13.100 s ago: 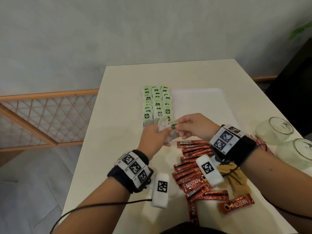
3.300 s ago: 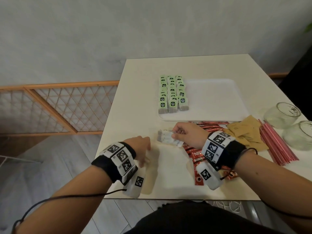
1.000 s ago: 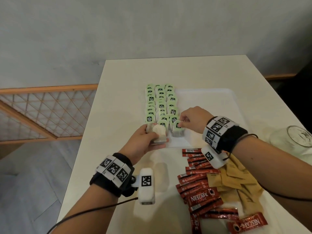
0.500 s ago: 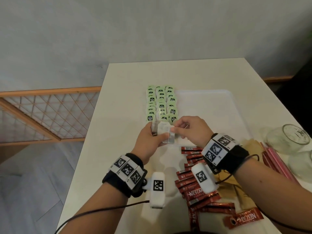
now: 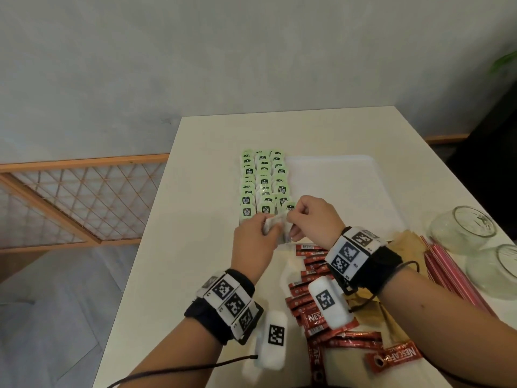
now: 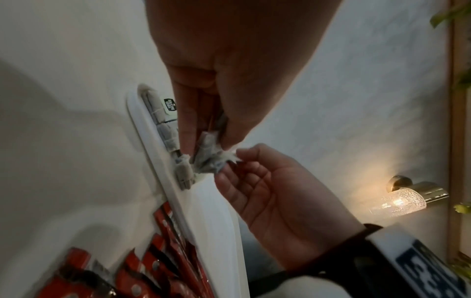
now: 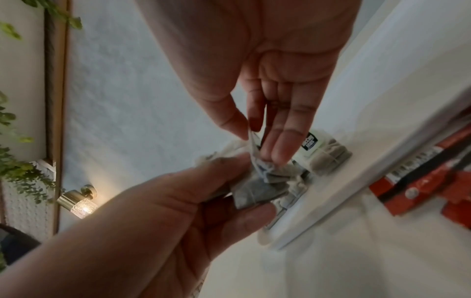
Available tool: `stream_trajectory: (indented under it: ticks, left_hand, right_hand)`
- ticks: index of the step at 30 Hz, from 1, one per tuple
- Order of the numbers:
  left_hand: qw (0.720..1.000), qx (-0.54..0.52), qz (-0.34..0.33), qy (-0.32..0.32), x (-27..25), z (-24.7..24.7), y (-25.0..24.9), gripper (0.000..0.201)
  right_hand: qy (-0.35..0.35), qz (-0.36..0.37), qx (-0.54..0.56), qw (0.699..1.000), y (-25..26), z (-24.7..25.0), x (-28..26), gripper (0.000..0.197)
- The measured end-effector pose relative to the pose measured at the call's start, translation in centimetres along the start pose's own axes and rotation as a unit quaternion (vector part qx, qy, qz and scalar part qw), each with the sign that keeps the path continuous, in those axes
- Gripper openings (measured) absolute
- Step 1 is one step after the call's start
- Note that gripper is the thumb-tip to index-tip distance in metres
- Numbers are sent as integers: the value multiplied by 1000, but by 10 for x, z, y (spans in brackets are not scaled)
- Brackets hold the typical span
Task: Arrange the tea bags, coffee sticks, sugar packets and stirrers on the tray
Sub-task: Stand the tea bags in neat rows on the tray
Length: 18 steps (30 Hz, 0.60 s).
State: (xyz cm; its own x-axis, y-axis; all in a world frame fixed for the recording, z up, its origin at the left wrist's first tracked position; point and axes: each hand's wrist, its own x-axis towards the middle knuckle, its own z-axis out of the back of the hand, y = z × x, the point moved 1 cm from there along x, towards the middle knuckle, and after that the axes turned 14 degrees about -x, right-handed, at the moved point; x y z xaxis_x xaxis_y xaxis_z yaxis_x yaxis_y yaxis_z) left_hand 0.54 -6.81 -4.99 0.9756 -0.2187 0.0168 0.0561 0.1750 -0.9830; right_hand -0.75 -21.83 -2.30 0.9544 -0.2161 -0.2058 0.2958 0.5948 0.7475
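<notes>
Left hand (image 5: 253, 242): grips a small bunch of tea bags (image 7: 257, 187).
Right hand (image 5: 313, 219): pinches one bag's edge.
Tray (image 5: 335, 191): tea-bag rows along its left side.

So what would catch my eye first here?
Probably the two hands, left and right, pinching a small clump of tea bags above the tray's near left corner. Behind them, green-tagged tea bags stand in neat rows along the tray's left side, and red coffee sticks lie scattered on the table nearer the person.
</notes>
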Motion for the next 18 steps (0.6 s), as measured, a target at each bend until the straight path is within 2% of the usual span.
stream_trajectory:
  ticks: [4, 7, 9, 12, 13, 18]
  left_hand:
    - [998, -48, 19, 23, -4, 2, -7, 14]
    - [997, -64, 36, 24, 1, 8, -2, 6]
    - [997, -55, 42, 28, 5, 12, 4, 10]
    - [994, -81, 64, 30, 9, 17, 7, 11]
    - [993, -94, 72, 26, 9, 19, 9, 10]
    - [990, -101, 95, -25, 15, 35, 22, 16]
  right_hand:
    - [11, -12, 83, 996, 5, -4, -2, 24]
    - [35, -13, 115, 993, 5, -5, -2, 18]
    - [32, 13, 56, 998, 0, -5, 2, 16]
    - [13, 62, -100, 993, -4, -3, 9, 8]
    - [18, 72, -125, 989, -4, -3, 12, 4]
    - [42, 67, -207, 975, -7, -8, 29, 12]
